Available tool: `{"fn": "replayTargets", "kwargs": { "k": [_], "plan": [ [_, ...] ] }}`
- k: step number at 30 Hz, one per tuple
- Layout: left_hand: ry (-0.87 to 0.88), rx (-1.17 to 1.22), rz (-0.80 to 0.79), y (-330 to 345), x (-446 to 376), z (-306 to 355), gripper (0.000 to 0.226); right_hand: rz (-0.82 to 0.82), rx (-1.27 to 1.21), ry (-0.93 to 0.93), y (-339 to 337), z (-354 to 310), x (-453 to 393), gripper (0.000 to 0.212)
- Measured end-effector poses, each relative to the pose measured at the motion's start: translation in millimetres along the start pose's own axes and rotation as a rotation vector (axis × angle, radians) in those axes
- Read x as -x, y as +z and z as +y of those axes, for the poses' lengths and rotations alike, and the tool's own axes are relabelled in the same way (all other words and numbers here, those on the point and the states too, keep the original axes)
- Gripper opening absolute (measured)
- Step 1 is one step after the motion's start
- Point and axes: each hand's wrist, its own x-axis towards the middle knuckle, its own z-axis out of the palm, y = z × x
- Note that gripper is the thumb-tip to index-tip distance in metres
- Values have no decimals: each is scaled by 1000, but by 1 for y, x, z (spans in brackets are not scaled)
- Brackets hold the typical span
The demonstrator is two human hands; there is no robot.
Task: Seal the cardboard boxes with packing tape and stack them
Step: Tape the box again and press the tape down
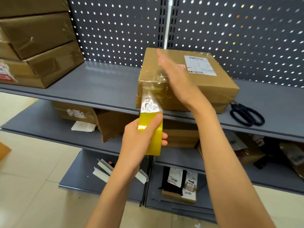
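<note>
A flat cardboard box (213,83) with a white shipping label lies on the grey top shelf (102,86). My left hand (139,139) grips a yellow roll of packing tape (153,137) just below the shelf's front edge. A clear strip of tape (150,102) runs from the roll up onto the box's front left face. My right hand (172,69), blurred and with straight fingers, lies flat over the box's top left part, above the taped edge.
A stack of taped cardboard boxes (37,46) fills the top shelf's left end. Black scissors (246,114) lie to the right of the box. Lower shelves hold more boxes, paper scraps and parcels. A perforated grey panel backs the shelf.
</note>
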Motion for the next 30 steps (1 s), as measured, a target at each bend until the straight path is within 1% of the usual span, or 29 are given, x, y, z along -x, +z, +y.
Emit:
{"fn": "replayTargets", "kwargs": {
  "k": [1, 2, 3, 5, 6, 7, 8, 9, 11, 14, 17, 23, 25, 26, 28, 30],
  "plan": [
    [-5, 3, -4, -1, 0, 0, 20, 157, -108, -30, -6, 4, 4, 45],
    [-8, 3, -5, -1, -1, -1, 19, 328, -152, -46, -15, 9, 11, 40],
    [-9, 1, -3, -2, -1, -2, 18, 497, -139, -53, -25, 16, 20, 34],
    [-7, -1, -1, -3, -2, -3, 18, 794, 0, -15, -47, 36, 44, 26],
    [-5, 0, -4, -2, -2, -3, 19, 886, 106, 57, -59, 48, 56, 25],
    [-5, 0, -6, -2, -2, -3, 21, 934, 219, 162, -69, 60, 67, 26],
    [-4, -2, -8, -1, -2, -4, 21, 934, 321, 284, -79, 74, 76, 28],
    [-1, -6, -9, -1, -2, -4, 22, 894, 398, 394, -86, 87, 83, 29],
    [3, -13, -14, 0, -2, -6, 24, 766, 489, 518, -94, 105, 92, 30],
    [6, -35, -17, 0, -3, -8, 28, 621, 588, 571, -94, 112, 96, 32],
    [1, -46, -2, 0, -3, -7, 24, 574, 662, 611, -92, 119, 95, 31],
    [1, -49, 12, 0, -4, -8, 23, 565, 649, 672, -94, 123, 91, 31],
    [4, -45, 14, 0, -3, -8, 22, 590, 624, 666, -96, 120, 94, 30],
    [5, -44, 16, 0, -3, -8, 21, 628, 592, 659, -97, 118, 97, 31],
    [8, -42, 15, 0, -3, -8, 20, 756, 453, 601, -101, 108, 103, 32],
    [10, -44, 15, 0, -2, -7, 19, 829, 266, 440, -106, 94, 105, 32]
  ]
}}
